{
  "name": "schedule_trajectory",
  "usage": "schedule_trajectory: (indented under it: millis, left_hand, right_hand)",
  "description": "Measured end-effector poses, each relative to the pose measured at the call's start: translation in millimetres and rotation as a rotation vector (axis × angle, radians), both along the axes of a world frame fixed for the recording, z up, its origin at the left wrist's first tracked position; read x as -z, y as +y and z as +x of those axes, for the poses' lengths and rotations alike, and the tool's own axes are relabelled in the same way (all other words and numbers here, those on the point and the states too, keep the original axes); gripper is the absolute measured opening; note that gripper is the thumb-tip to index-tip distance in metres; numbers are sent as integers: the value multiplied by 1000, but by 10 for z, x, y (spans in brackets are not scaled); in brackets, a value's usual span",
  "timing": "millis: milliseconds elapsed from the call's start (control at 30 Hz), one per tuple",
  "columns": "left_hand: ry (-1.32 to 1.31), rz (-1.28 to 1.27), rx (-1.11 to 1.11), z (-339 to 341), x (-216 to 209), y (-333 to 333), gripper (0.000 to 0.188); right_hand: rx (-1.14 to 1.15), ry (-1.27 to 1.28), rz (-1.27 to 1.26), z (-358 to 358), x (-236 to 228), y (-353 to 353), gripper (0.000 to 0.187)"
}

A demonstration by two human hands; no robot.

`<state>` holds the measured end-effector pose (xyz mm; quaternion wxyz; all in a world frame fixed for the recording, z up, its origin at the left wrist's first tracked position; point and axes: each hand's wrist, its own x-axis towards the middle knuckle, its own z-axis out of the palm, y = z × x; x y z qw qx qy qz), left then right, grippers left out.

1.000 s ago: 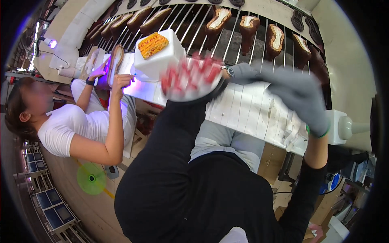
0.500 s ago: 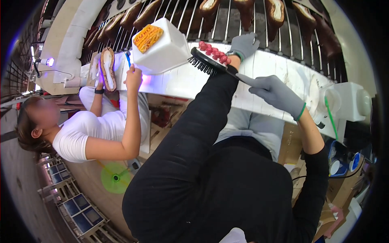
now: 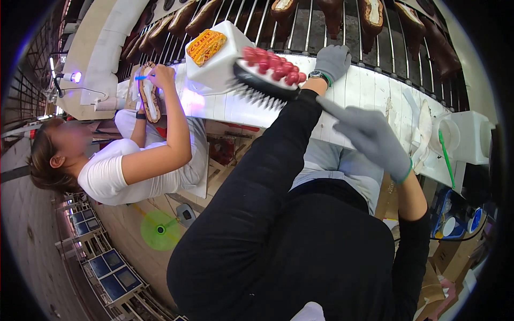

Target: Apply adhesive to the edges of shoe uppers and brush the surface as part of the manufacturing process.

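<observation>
Fig.: you're gripping brush (image 3: pixel 262 81) w/ R hand (image 3: pixel 372 136) (nearer) | brush lying L of it, long axis slanting nr L wrist (image 3: pixel 319 80) | L hand (image 3: pixel 332 61) resting beyond, grip: can't tell

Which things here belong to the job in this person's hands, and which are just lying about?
Belongs to the job:
- black brush with red knobs, held in the right hand

Apparently just lying about:
- yellow packet on the white container
- green stick near the white jug
- brown footwear pieces, touched by neither hand
</observation>
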<state>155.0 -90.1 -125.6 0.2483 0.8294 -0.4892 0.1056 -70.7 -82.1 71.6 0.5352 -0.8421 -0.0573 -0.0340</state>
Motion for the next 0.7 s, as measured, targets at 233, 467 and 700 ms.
schedule_trajectory:
  millis: [233, 467, 700]
  left_hand:
    - [63, -64, -16, -21, -22, -41, 19]
    - [128, -14, -61, -13, -72, -20, 24]
    - [56, -78, -53, 21, -40, -22, 22]
  right_hand:
    - [-306, -42, -703, -446, 81, 24, 68]
    - [-237, -123, -501, -618, -263, 72, 52]
    - [-33, 22, -588, -418, 77, -228, 62]
